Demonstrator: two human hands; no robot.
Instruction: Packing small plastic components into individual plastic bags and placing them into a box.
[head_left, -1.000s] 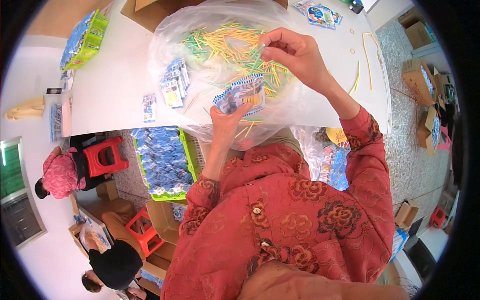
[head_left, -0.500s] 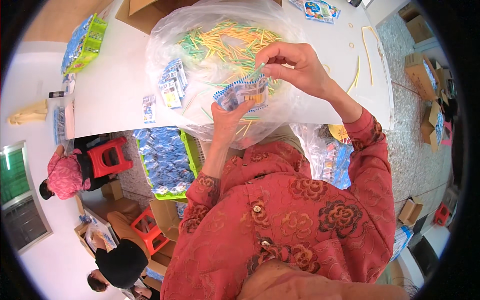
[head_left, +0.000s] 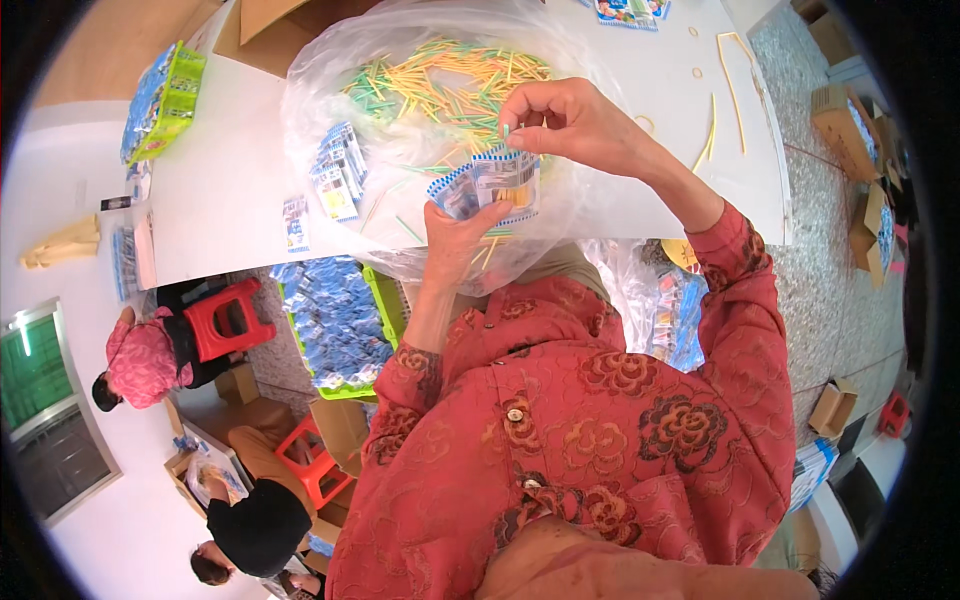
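Observation:
My left hand (head_left: 455, 238) is closed around small blue-and-white plastic packets (head_left: 510, 178), fanned slightly apart, with clear windows. Yellowish sticks show through the window of the front packet. Just above that packet's top edge, my right hand (head_left: 575, 125) pinches a thin green stick (head_left: 506, 131); its lower end is hidden at the packet. Behind both hands, a heap of yellow, green and orange sticks (head_left: 450, 85) lies in a large clear plastic bag (head_left: 310, 105) spread on the white table (head_left: 215, 190). More packets (head_left: 338, 175) lie in a stack on the bag's left side.
Left of my lap stands a green crate (head_left: 385, 305) full of blue packets. A cardboard box (head_left: 245, 50) sits at the table's far left, near another green basket (head_left: 185, 90). Loose yellow strips (head_left: 735, 90) lie at right. Two people and red stools (head_left: 230, 320) are at left.
My right hand has come slightly left and down, and less of the green stick shows above the packet. The left hand keeps its hold. The whole view has shifted a little.

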